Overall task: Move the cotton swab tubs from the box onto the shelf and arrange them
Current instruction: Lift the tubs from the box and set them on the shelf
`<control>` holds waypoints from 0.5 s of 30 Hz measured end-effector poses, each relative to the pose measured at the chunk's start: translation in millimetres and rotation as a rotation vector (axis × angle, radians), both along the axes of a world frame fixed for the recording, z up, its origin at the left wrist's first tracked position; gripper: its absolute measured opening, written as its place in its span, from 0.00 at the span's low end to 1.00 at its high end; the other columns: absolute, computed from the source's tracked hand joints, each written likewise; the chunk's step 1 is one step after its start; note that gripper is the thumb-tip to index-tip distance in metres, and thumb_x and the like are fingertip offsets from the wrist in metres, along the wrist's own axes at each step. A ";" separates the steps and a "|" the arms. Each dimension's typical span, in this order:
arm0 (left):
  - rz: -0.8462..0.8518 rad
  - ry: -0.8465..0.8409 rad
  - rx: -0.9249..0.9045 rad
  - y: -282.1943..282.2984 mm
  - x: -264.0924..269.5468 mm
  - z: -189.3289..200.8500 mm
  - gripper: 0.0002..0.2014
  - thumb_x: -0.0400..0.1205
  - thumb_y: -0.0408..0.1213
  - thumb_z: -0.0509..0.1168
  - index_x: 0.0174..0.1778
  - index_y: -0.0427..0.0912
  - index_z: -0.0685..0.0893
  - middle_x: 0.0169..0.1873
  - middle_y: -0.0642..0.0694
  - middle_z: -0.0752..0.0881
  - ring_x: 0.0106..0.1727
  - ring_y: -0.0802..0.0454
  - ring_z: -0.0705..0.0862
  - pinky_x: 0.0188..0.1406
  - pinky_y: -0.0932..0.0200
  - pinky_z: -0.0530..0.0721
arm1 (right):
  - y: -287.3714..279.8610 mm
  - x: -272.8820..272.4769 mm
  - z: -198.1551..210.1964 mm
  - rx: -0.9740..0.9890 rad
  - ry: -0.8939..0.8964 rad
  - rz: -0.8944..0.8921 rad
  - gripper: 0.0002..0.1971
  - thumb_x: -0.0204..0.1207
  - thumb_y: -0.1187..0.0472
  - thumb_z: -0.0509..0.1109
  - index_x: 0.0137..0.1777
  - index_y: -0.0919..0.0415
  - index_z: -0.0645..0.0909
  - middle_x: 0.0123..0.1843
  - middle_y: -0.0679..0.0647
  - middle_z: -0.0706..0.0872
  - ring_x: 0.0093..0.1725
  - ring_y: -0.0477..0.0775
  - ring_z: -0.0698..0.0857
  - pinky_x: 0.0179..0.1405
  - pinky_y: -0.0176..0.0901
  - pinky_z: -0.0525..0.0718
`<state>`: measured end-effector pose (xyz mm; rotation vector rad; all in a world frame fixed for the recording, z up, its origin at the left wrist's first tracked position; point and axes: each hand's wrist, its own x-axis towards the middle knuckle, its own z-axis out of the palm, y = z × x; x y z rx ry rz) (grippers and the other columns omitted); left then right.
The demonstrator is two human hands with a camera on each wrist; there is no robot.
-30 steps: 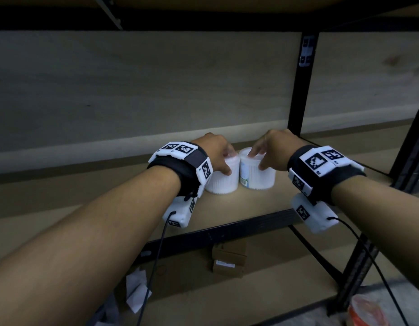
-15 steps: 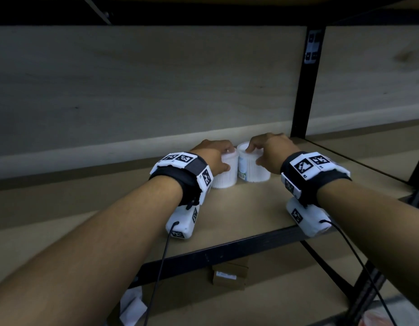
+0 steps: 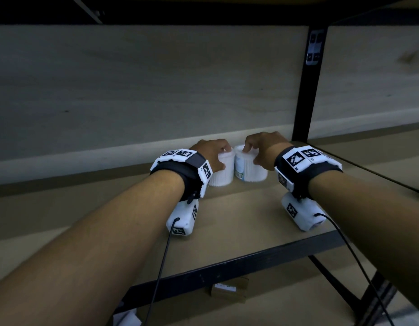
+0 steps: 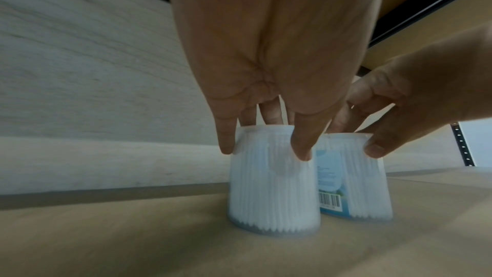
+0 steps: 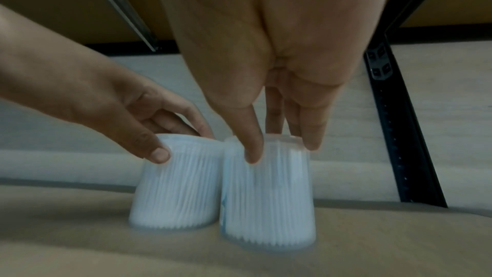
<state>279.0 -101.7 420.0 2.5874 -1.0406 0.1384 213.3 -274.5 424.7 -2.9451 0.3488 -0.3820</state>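
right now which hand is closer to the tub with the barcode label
Right. The right hand holds the labelled tub by its top rim. The left hand sits one tub over, holding the plain tub beside it.

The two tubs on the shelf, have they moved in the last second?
Yes. Both tubs have slid deeper onto the shelf, away from its black front rail and toward the back wall.

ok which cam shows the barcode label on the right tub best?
Left wrist: the barcode label on the right tub faces it. Head view shows only a sliver of label; right wrist only its edge.
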 end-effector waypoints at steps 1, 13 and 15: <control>0.002 -0.007 -0.003 -0.9 1.3 0.2 0.24 0.77 0.35 0.72 0.69 0.51 0.79 0.69 0.50 0.82 0.68 0.48 0.80 0.63 0.60 0.78 | -0.9 1.7 0.8 0.003 -0.001 -0.002 0.18 0.73 0.69 0.72 0.49 0.41 0.80 0.63 0.51 0.83 0.58 0.56 0.84 0.55 0.43 0.83; -0.014 -0.029 -0.004 -6.6 10.9 2.8 0.24 0.76 0.33 0.73 0.69 0.47 0.79 0.70 0.49 0.82 0.70 0.49 0.79 0.60 0.65 0.74 | -3.0 8.3 5.5 -0.002 -0.022 -0.003 0.18 0.69 0.70 0.75 0.45 0.42 0.81 0.59 0.52 0.87 0.56 0.56 0.85 0.53 0.41 0.82; -0.011 -0.029 0.000 -7.1 10.7 2.1 0.24 0.77 0.34 0.73 0.70 0.47 0.78 0.70 0.48 0.81 0.70 0.48 0.79 0.61 0.64 0.74 | -2.8 7.0 6.5 -0.001 -0.011 -0.001 0.17 0.71 0.70 0.74 0.48 0.43 0.82 0.60 0.51 0.86 0.57 0.56 0.85 0.53 0.41 0.82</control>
